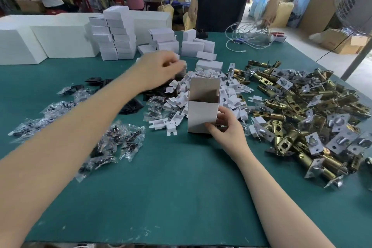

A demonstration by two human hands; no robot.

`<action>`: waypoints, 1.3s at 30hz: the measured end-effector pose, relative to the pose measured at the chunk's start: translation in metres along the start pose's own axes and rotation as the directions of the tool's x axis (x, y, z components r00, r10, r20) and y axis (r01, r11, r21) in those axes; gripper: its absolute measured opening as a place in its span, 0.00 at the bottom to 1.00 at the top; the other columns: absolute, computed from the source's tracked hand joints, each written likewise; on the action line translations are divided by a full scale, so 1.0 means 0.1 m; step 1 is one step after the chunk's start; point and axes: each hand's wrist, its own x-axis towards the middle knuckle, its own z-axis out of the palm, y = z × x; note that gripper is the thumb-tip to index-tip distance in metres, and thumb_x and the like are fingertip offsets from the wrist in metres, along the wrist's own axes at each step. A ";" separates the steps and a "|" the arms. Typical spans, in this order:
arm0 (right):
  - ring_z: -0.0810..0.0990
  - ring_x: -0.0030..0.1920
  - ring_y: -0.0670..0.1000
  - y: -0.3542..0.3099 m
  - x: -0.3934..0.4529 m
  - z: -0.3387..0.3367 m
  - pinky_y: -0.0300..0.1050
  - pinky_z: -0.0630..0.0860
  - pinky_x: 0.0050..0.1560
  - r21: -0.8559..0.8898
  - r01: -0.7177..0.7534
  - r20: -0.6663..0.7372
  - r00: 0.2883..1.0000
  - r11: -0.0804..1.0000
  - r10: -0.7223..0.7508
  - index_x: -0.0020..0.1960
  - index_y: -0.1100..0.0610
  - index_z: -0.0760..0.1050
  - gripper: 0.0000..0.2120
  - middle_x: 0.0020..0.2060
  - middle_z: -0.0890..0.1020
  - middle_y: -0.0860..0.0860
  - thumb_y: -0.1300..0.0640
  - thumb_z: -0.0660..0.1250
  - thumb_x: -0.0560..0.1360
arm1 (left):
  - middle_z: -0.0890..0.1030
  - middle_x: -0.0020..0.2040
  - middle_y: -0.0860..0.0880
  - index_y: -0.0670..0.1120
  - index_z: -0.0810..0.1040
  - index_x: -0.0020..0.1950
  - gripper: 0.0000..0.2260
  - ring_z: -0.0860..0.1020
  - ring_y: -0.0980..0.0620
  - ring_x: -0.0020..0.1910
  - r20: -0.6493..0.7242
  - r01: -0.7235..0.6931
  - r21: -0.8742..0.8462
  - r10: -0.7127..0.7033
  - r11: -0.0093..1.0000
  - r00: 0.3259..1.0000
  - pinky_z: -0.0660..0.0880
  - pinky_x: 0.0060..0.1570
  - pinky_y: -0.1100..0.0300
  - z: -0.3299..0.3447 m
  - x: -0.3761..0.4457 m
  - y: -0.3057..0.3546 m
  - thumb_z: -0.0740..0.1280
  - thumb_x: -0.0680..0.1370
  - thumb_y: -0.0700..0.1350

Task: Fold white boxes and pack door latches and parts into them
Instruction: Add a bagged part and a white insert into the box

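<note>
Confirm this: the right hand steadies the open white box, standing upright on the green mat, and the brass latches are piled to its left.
Wrong on one point: the head view shows the brass latches piled to the right of the open white box. The rest holds: the right hand steadies it, upright on the green mat.

Left arm stretched far forward across the frame, left hand (159,68) blurred, fingers curled in a pinch, palm down; right forearm angles in from the lower right, right hand (225,127) low, thumb and fingers curled inward
</note>
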 end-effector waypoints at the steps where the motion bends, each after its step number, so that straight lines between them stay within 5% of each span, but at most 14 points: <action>1: 0.80 0.49 0.39 0.00 0.00 0.00 0.33 0.76 0.49 -0.002 -0.001 0.000 1.000 1.000 0.001 0.57 0.36 0.70 0.23 0.49 0.81 0.42 0.60 0.72 0.74 | 0.81 0.44 0.57 0.54 0.78 0.51 0.09 0.77 0.57 0.42 0.109 0.084 0.166 -0.103 0.982 0.989 0.70 0.42 0.62 -0.09 0.00 -0.16 0.62 0.80 0.56; 3: 0.80 0.48 0.39 0.00 0.00 0.00 0.32 0.75 0.49 0.009 -0.008 -0.003 1.000 1.000 0.008 0.58 0.37 0.71 0.22 0.49 0.82 0.43 0.60 0.72 0.74 | 0.82 0.52 0.53 0.50 0.81 0.57 0.12 0.78 0.52 0.48 0.300 0.115 0.527 -0.311 0.842 0.902 0.74 0.53 0.58 -0.20 -0.02 -0.51 0.64 0.80 0.54; 5: 0.80 0.49 0.40 0.01 0.01 0.01 0.32 0.75 0.50 0.012 -0.020 -0.001 1.000 1.000 0.020 0.58 0.38 0.71 0.21 0.49 0.82 0.44 0.60 0.71 0.74 | 0.82 0.58 0.49 0.45 0.80 0.62 0.16 0.79 0.49 0.52 0.332 0.118 0.747 -0.521 0.654 0.787 0.75 0.60 0.54 -0.22 -0.08 -0.84 0.67 0.78 0.52; 9: 0.80 0.49 0.39 0.02 0.00 0.01 0.31 0.75 0.49 0.007 -0.029 -0.002 1.000 1.000 0.029 0.60 0.40 0.72 0.21 0.50 0.82 0.44 0.59 0.71 0.74 | 0.78 0.63 0.46 0.39 0.62 0.77 0.34 0.78 0.45 0.59 0.243 0.188 0.875 -0.740 0.447 0.628 0.75 0.62 0.51 -0.14 -0.27 -1.23 0.67 0.78 0.56; 14: 0.80 0.49 0.40 0.01 0.00 0.01 0.31 0.75 0.49 0.009 -0.045 -0.006 0.999 0.999 0.045 0.57 0.33 0.71 0.21 0.50 0.82 0.44 0.58 0.71 0.74 | 0.80 0.58 0.48 0.41 0.75 0.67 0.23 0.79 0.47 0.55 0.234 0.150 0.884 -0.698 0.442 0.677 0.77 0.57 0.55 -0.14 -0.26 -1.17 0.66 0.79 0.55; 19: 0.80 0.49 0.41 0.02 0.01 0.00 0.32 0.75 0.49 0.001 -0.059 0.001 0.998 0.998 0.059 0.56 0.33 0.71 0.21 0.49 0.82 0.44 0.56 0.72 0.75 | 0.78 0.64 0.49 0.45 0.77 0.67 0.17 0.78 0.51 0.57 0.368 0.155 0.830 -0.736 0.535 0.569 0.75 0.33 0.71 -0.21 -0.25 -0.99 0.68 0.79 0.49; 22: 0.80 0.49 0.40 0.02 0.01 0.00 0.31 0.75 0.49 0.000 -0.060 0.001 0.998 0.998 0.060 0.57 0.34 0.71 0.21 0.49 0.81 0.44 0.57 0.72 0.75 | 0.78 0.62 0.50 0.47 0.78 0.66 0.17 0.79 0.51 0.57 0.415 0.154 0.818 -0.753 0.555 0.511 0.78 0.48 0.67 -0.23 -0.25 -0.96 0.70 0.78 0.44; 25: 0.80 0.49 0.40 0.02 0.01 0.00 0.32 0.75 0.49 -0.006 -0.059 -0.002 0.998 0.998 0.059 0.57 0.33 0.70 0.21 0.49 0.81 0.43 0.57 0.72 0.74 | 0.81 0.56 0.51 0.46 0.80 0.64 0.15 0.80 0.52 0.50 0.425 0.125 0.814 -0.729 0.567 0.537 0.78 0.47 0.67 -0.24 -0.24 -0.96 0.71 0.77 0.42; 28: 0.80 0.49 0.41 0.02 0.01 -0.01 0.32 0.75 0.49 -0.016 -0.061 -0.002 0.998 0.998 0.061 0.56 0.32 0.70 0.21 0.49 0.81 0.43 0.56 0.72 0.74 | 0.80 0.61 0.53 0.48 0.78 0.67 0.16 0.79 0.55 0.54 0.405 0.095 0.840 -0.734 0.534 0.545 0.74 0.38 0.73 -0.21 -0.24 -0.90 0.68 0.79 0.44; 32: 0.80 0.50 0.42 0.02 0.01 0.00 0.33 0.75 0.50 -0.015 -0.063 -0.002 0.998 0.998 0.063 0.56 0.33 0.70 0.21 0.49 0.81 0.43 0.56 0.72 0.74 | 0.80 0.63 0.49 0.44 0.78 0.65 0.15 0.78 0.52 0.62 0.410 0.039 0.860 -0.736 0.508 0.539 0.75 0.57 0.63 -0.19 -0.24 -0.88 0.68 0.79 0.45; 35: 0.81 0.50 0.44 0.03 0.02 -0.01 0.38 0.76 0.52 -0.015 -0.063 -0.001 0.998 0.998 0.063 0.57 0.33 0.70 0.21 0.50 0.81 0.44 0.56 0.72 0.75 | 0.82 0.56 0.51 0.46 0.81 0.57 0.09 0.80 0.52 0.55 0.360 0.060 0.843 -0.644 0.535 0.675 0.76 0.59 0.57 -0.28 -0.17 -0.84 0.69 0.78 0.45; 39: 0.80 0.48 0.43 0.02 0.02 0.00 0.38 0.77 0.51 -0.010 -0.066 -0.007 0.998 0.998 0.066 0.55 0.32 0.70 0.21 0.49 0.81 0.44 0.56 0.72 0.74 | 0.80 0.46 0.54 0.50 0.78 0.46 0.02 0.77 0.54 0.45 0.278 0.121 0.707 -0.432 0.697 0.858 0.75 0.49 0.57 -0.42 -0.04 -0.78 0.69 0.78 0.46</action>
